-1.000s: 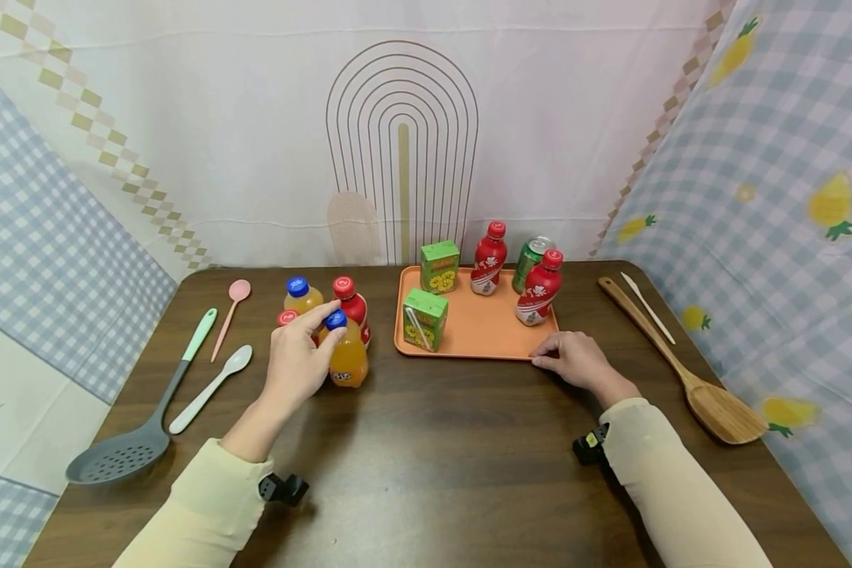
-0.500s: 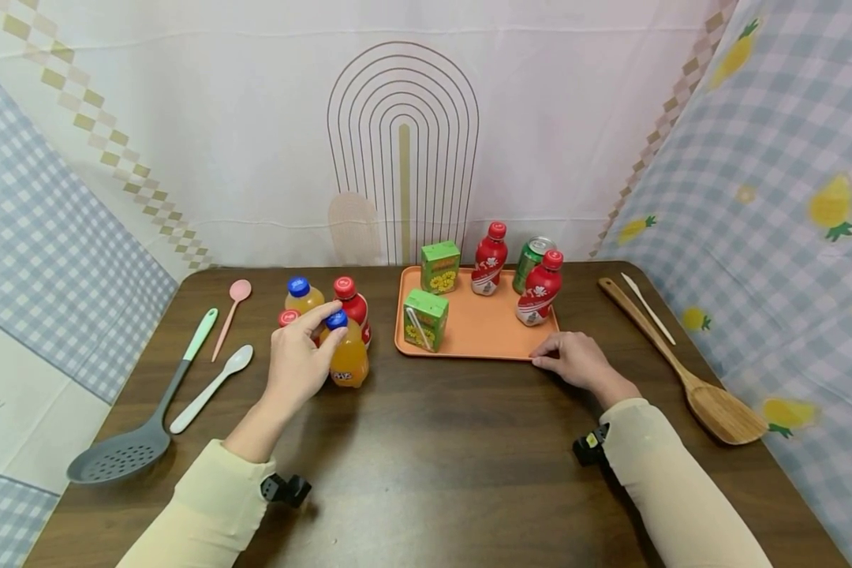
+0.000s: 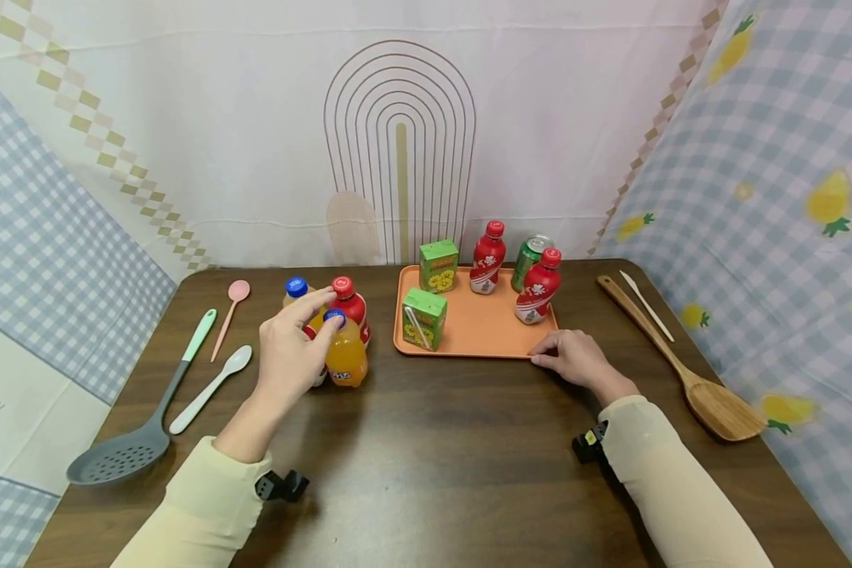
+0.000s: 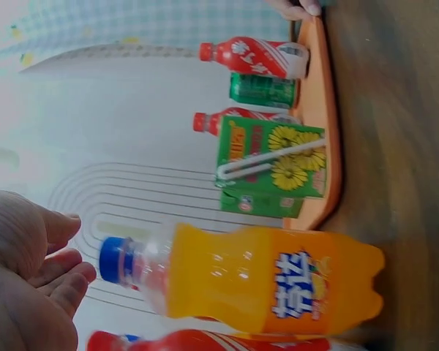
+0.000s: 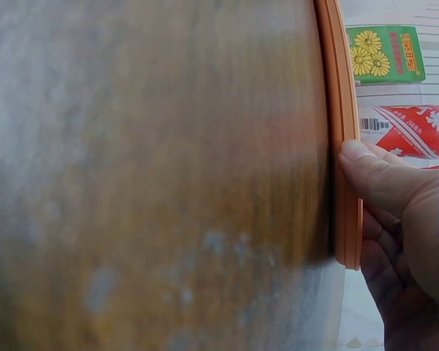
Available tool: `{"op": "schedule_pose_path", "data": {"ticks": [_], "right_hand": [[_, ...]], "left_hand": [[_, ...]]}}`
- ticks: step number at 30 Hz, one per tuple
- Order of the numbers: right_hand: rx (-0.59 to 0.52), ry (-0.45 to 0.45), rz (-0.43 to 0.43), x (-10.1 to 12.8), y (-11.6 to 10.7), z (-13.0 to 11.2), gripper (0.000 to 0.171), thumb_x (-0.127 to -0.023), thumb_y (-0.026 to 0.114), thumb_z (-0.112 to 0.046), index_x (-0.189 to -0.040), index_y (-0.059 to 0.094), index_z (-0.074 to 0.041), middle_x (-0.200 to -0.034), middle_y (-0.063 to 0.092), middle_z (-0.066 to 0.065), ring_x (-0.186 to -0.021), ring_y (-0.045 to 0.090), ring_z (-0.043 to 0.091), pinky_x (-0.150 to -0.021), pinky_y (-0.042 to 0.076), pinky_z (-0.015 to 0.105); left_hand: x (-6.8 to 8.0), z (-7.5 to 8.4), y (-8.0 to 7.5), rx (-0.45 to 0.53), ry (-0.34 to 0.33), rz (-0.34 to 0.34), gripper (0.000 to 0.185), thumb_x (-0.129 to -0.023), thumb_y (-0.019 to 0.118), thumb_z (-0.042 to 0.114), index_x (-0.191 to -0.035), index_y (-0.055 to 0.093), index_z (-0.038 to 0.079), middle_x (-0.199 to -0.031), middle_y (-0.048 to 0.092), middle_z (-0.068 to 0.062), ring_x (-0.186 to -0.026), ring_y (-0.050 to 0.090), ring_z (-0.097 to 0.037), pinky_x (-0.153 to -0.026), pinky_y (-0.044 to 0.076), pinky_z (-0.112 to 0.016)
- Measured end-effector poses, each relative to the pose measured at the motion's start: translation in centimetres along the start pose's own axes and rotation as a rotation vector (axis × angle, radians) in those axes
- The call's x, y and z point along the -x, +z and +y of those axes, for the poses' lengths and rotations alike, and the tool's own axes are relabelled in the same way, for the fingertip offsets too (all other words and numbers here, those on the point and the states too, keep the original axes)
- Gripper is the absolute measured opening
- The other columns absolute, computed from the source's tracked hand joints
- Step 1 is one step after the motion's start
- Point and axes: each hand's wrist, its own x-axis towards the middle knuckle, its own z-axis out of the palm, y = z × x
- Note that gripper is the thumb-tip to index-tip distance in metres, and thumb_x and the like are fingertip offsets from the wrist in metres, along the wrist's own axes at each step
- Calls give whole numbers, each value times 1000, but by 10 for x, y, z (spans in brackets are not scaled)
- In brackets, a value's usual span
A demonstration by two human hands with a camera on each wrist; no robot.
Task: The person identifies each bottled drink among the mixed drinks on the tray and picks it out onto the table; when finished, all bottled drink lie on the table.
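An orange soda bottle [image 3: 345,359] [image 4: 278,281] with a blue cap stands upright on the dark wooden table, in a cluster with a red bottle [image 3: 348,304] and another orange bottle [image 3: 297,288]. My left hand [image 3: 312,319] [image 4: 51,270] hovers just left of its cap, fingers spread and clear of it. My right hand [image 3: 550,355] [image 5: 373,190] rests at the front right corner of the orange tray [image 3: 476,327] [image 5: 340,88], thumb against the rim. On the tray stand two green juice boxes [image 3: 424,318], two red bottles [image 3: 538,288] and a green can [image 3: 528,256].
Left of the bottles lie a grey slotted spatula [image 3: 135,426], a white spoon [image 3: 209,389] and a pink spoon [image 3: 230,312]. A wooden spatula [image 3: 681,371] and a thin white stick [image 3: 646,306] lie on the right. Patterned cloth walls close in the back and both sides.
My left hand has let go of the orange bottle's cap and lifted its fingers away. The bottle stays standing. The right hand has not moved.
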Motion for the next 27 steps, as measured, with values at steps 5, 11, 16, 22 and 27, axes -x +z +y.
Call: {"op": "schedule_pose_path", "data": {"ticks": [5,11,16,22,27], "right_hand": [[2,2,-1,0,-1,1,7,-84,76,-23,-90,78,-24,-91,70,-9,-90,65,18,-83,50,46],[4,-12,8,0,-1,0,7,-84,76,-23,-90,78,-24,-91,71,-8,-90,65,18,-82,50,46],[-4,-13,7,-1,-1,-1,7,-84,76,-22,-90,78,-23,-91,71,-8,-89,65,18,-82,50,45],[-5,-7,-1,-1,-2,-3,7,-85,75,-22,-91,78,-23,-92,71,-8,-91,65,19,-84,49,46],[-7,14,-21,0,-3,-3,6,-86,74,-22,-90,78,-23,-93,71,-7,-92,65,20,-85,49,47]], "left_hand": [[-8,17,1,62,60,-3,31,-80,78,7,-111,72,6,-112,70,-4,-102,66,-19,-84,53,-27],[-17,42,17,118,123,-51,32,-82,77,14,-113,71,7,-110,70,-3,-67,62,-11,-67,52,-22],[-29,65,40,169,166,-133,36,-83,76,14,-117,69,7,-115,69,-4,-93,64,-11,-82,52,-29],[-45,87,78,238,209,-252,41,-85,75,21,-122,66,5,-118,67,-6,-106,62,-13,-91,49,-28],[-55,96,114,264,183,-360,46,-86,73,25,-127,62,7,-122,64,-5,-108,60,-11,-88,51,-29]]}}
